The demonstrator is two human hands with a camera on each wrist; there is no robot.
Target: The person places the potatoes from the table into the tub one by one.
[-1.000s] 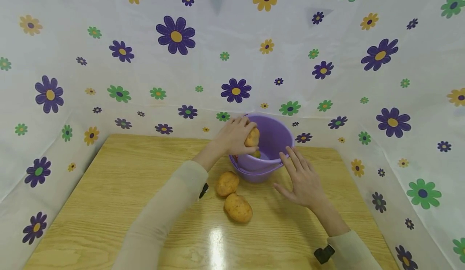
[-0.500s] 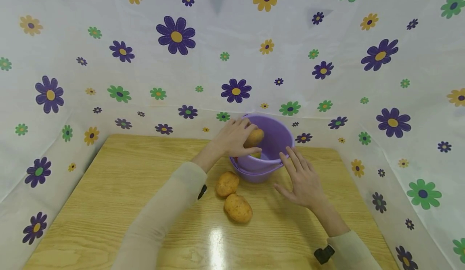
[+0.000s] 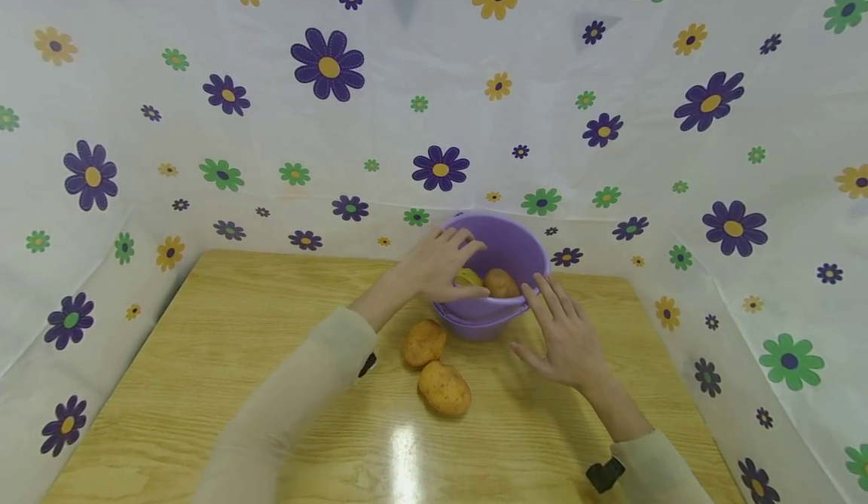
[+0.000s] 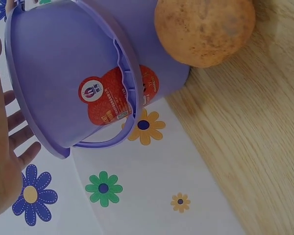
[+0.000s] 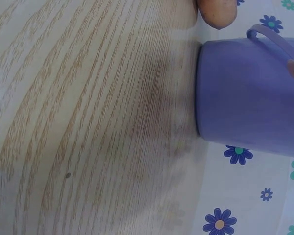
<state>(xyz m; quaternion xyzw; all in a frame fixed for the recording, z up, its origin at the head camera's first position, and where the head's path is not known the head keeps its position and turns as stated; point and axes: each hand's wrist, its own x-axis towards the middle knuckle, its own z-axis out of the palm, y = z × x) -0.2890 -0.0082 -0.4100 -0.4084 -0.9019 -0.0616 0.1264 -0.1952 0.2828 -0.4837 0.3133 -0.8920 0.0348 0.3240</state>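
A purple bucket [image 3: 515, 244] stands upright at the back of the table, its handle hanging down at the front. Inside lie a potato [image 3: 500, 283] and a yellow thing [image 3: 468, 278], partly hidden by my left hand [image 3: 437, 267]. That hand is over the bucket's left rim, fingers spread, holding nothing. With straight fingers, my right hand [image 3: 566, 334] touches the rim at the front right. Two more potatoes, a rounder one [image 3: 425, 343] and a longer one [image 3: 444, 389], lie on the table before the bucket. A red label [image 4: 108, 98] shows on the bucket in the left wrist view.
The wooden table [image 3: 237, 338] has a flower-patterned white sheet [image 3: 380, 135] hanging behind it and at both sides. The bucket stands close to the back sheet. Dark wrist devices, such as the right one [image 3: 605, 475], sit at both sleeves.
My left hand has let go of a potato, which has dropped to the bucket's bottom at the right. The left fingers have spread and the arm has shifted slightly left. My right hand stays still.
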